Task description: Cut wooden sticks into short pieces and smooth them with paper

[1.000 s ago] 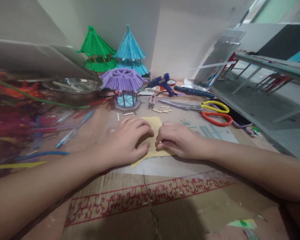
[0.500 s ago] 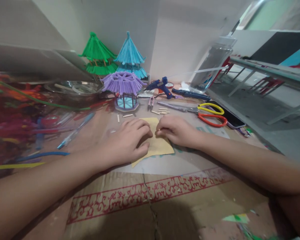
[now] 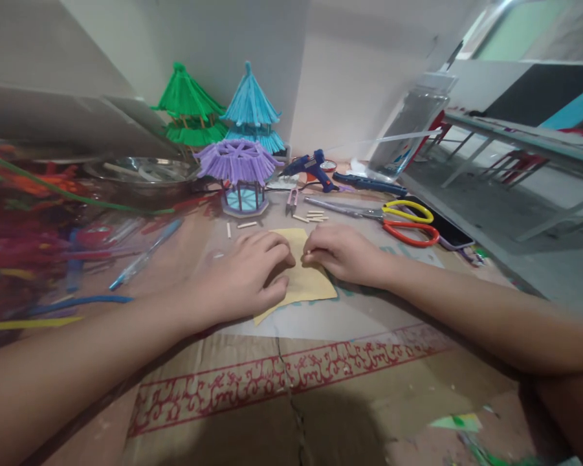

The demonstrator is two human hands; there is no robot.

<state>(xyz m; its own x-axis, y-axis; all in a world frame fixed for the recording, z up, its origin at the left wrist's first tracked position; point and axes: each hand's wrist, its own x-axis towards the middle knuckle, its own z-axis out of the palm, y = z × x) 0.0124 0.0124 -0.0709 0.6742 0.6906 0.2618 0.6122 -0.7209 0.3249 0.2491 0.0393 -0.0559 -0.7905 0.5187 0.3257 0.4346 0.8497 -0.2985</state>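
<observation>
A yellow sheet (image 3: 312, 287) like sandpaper lies on a pale board in front of me. My left hand (image 3: 252, 270) rests palm down on its left part, thumb apart from the fingers. On the right side of the sheet, my right hand (image 3: 343, 252) pinches a small pale wooden stick (image 3: 308, 254), of which only the tip shows. More short sticks (image 3: 315, 215) lie just beyond my hands. Behind them stands a small pavilion model (image 3: 242, 168) with a purple fuzzy roof and a light blue floor.
Scissors (image 3: 410, 223) with yellow and red handles lie right, near a phone (image 3: 441, 223). Farther back are small snips (image 3: 292, 201), a blue glue gun (image 3: 313, 169), green (image 3: 187, 97) and blue (image 3: 251, 100) roofed models, and a metal bowl (image 3: 140, 188). Colourful pipe cleaners (image 3: 24, 246) crowd the left.
Both hands keep nearly the same place and grip. The view has shifted very slightly, so things appear a little farther left.
</observation>
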